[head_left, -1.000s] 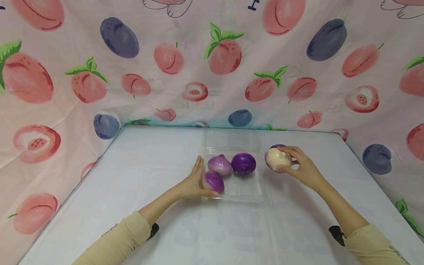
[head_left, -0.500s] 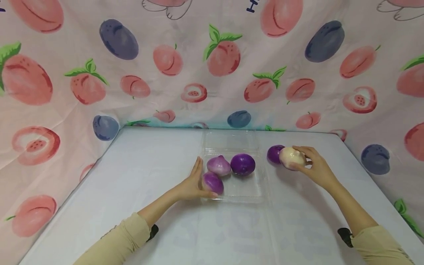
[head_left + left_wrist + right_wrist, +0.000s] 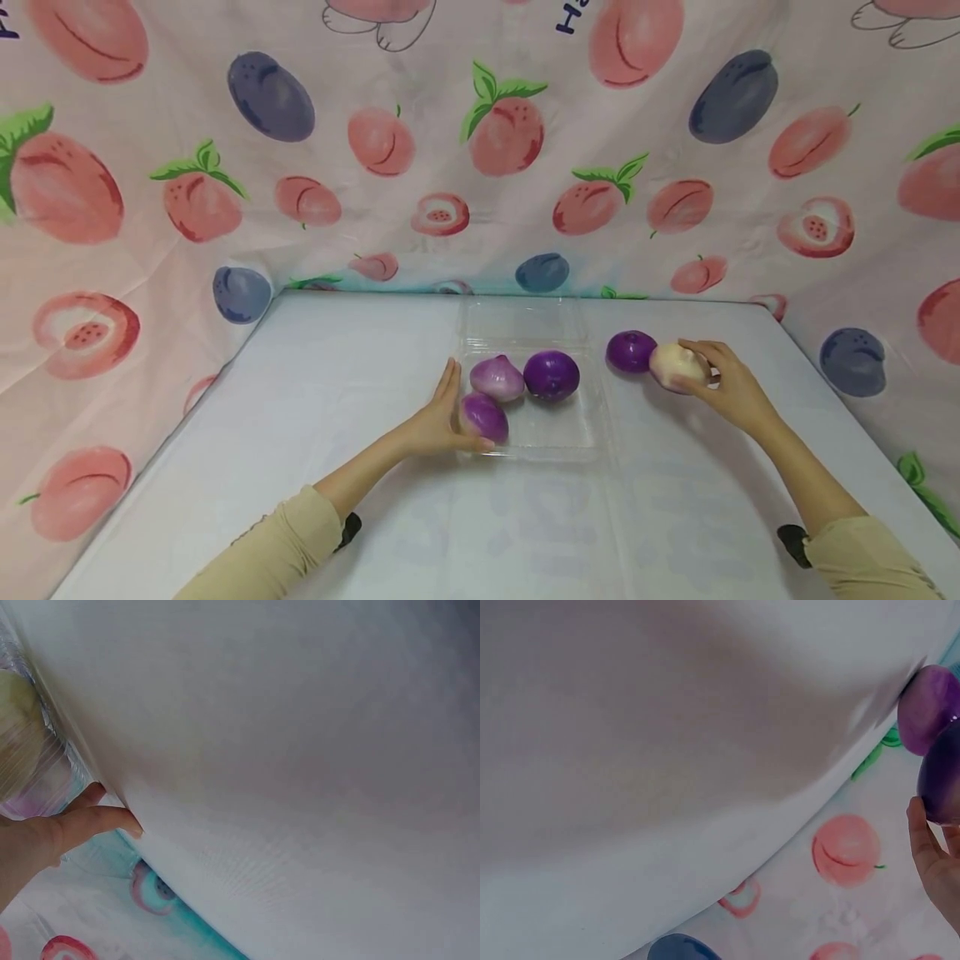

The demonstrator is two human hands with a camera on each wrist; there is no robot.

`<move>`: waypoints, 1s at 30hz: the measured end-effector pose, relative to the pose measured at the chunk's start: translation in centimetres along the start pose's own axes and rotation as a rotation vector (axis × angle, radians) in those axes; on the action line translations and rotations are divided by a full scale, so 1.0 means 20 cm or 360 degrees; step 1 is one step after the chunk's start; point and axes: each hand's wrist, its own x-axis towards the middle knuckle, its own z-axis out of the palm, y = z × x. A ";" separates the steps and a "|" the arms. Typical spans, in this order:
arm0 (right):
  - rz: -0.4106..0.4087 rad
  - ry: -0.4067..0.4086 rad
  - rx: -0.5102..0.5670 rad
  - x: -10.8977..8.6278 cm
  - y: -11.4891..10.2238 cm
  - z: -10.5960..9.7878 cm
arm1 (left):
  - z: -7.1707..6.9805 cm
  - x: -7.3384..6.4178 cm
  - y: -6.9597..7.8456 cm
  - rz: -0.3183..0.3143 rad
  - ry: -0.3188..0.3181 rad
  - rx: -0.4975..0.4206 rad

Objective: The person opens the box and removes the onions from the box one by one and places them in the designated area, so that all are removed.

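Note:
My right hand (image 3: 731, 392) grips a pale onion (image 3: 677, 367) with a purple underside, thumb in front and fingers behind. Just left of it a dark purple onion (image 3: 631, 352) lies on the table, the two side by side. In the right wrist view, the fingers (image 3: 922, 832) lie against the held onion's (image 3: 941, 784) dark side. My left hand (image 3: 431, 427) rests along the left wall of a clear plastic container (image 3: 558, 427), fingers straight, thumb along its front edge. Inside are a pinkish pointed onion (image 3: 497, 379), a dark purple onion (image 3: 551, 376) and a purple onion (image 3: 483, 418) near the thumb.
The container's clear lid (image 3: 521, 321) lies folded back behind it. A white cover lies over the table (image 3: 337, 358). Fruit-printed cloth (image 3: 442, 125) hangs at the back and along both sides.
My right hand has moved right with the pale onion, from in front of the loose purple onion to its right side, uncovering it. The left hand stays at the container.

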 end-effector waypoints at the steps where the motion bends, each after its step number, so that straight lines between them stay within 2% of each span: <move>1: 0.0004 -0.0003 -0.0016 0.00 0.01 0.00 | 0.00 0.00 0.00 0.0000 0.0003 0.0001; 8: 0.0052 -0.0002 -0.0115 0.00 0.05 -0.01 | 0.01 0.00 0.00 -0.0009 0.0004 0.0007; 19: 0.0237 -0.0027 -0.0055 0.04 0.10 0.03 | 0.00 0.00 0.00 -0.0019 -0.0003 0.0003; 30: 0.0353 -0.0077 -0.0152 0.13 0.14 0.03 | 0.00 0.00 0.00 -0.0006 -0.0011 0.0028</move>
